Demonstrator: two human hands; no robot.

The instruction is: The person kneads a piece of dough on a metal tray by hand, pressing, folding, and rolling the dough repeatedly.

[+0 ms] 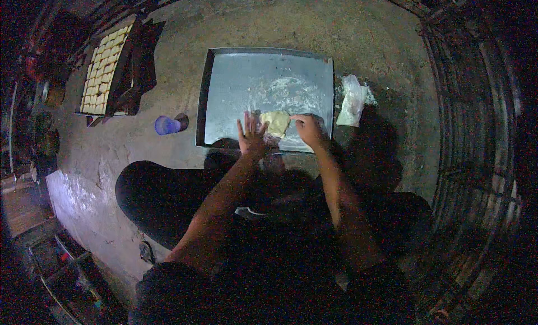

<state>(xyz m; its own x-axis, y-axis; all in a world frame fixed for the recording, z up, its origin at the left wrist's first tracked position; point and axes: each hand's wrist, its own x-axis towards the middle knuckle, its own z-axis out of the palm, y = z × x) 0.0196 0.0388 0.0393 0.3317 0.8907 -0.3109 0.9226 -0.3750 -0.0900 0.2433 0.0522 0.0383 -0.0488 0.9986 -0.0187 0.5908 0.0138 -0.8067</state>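
Note:
A flattened, pale yellow piece of dough [276, 124] lies near the front edge of a large metal tray [230, 78] dusted with white flour. My left hand [251, 139] rests at the dough's left side, fingers spread and pointing away from me, the thumb against the dough. At the dough's right edge is my right hand [309, 130], with its fingers curled and the forefinger reaching to the rim of the dough, which it seems to pinch. The thumb of that hand is hidden.
Right of the tray lies a clear plastic bag of white powder [352, 101], some spilled beside it. A bluish-purple cup [166, 125] is on the concrete floor to the left. Farther left, a tilted tray [85, 114] bears rows of pale pieces. Metal racks [476, 173] line the right.

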